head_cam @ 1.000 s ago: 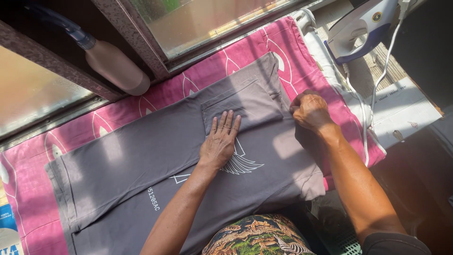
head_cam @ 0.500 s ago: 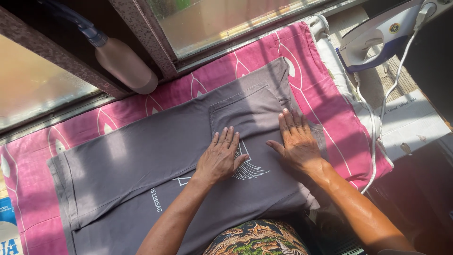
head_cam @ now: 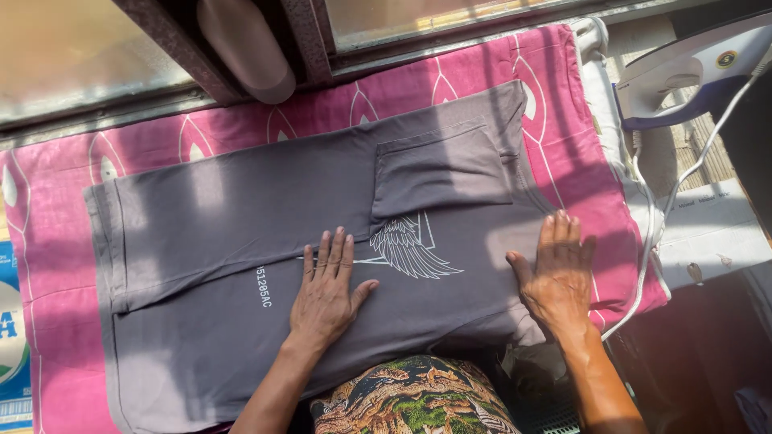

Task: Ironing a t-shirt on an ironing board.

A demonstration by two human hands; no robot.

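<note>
A grey garment (head_cam: pixel 241 217) with a white wing print (head_cam: pixel 406 247) lies spread flat on a pink patterned cloth (head_cam: pixel 563 104). A sleeve is folded over its upper middle. My left hand (head_cam: pixel 326 289) presses flat on the garment just left of the wing print, fingers spread. Resting palm down on the garment's right edge is my right hand (head_cam: pixel 556 273), its fingers partly over the pink cloth. Neither hand holds anything.
A white and blue steam iron (head_cam: pixel 691 68) stands at the upper right, its white cord (head_cam: pixel 655 241) hanging down past the cloth's right edge. A window frame (head_cam: pixel 305 40) and a pale cylinder (head_cam: pixel 245 48) run along the top. A blue printed package (head_cam: pixel 12 337) sits far left.
My right hand went from a fist at the garment's upper right to a flat palm, then slid right to the garment's edge. The view has shifted, showing more of the garment's left part.
</note>
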